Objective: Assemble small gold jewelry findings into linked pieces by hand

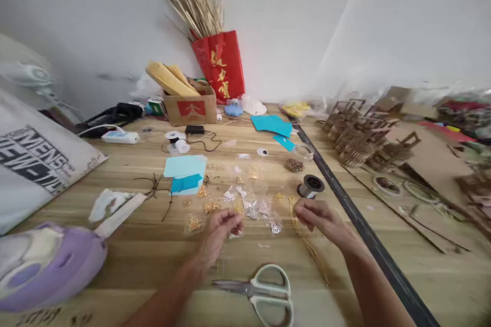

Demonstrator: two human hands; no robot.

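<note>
My left hand (223, 227) is closed in a pinch over the small bags of beads in the middle of the table; what its fingers hold, if anything, is too small to tell. My right hand (320, 218) is pinched too, right beside a gold cord or chain (310, 250), and its fingertips hide whatever is in them. Gold beads (210, 207) and clear bags of whitish pieces (251, 209) lie around my left hand. Behind my right hand stands a spool of dark wire (311, 185). Scissors (251, 288) with pale handles rest in front, blades slightly apart.
A purple appliance (53, 265) sits at the near left. Blue sheets (186, 168), white spools (177, 140) and a tub of brown beads (295, 164) lie farther back. Woven baskets (356, 133) are piled at right, past a dark strip (345, 199). A cardboard box (192, 108) and red bag (224, 64) stand behind.
</note>
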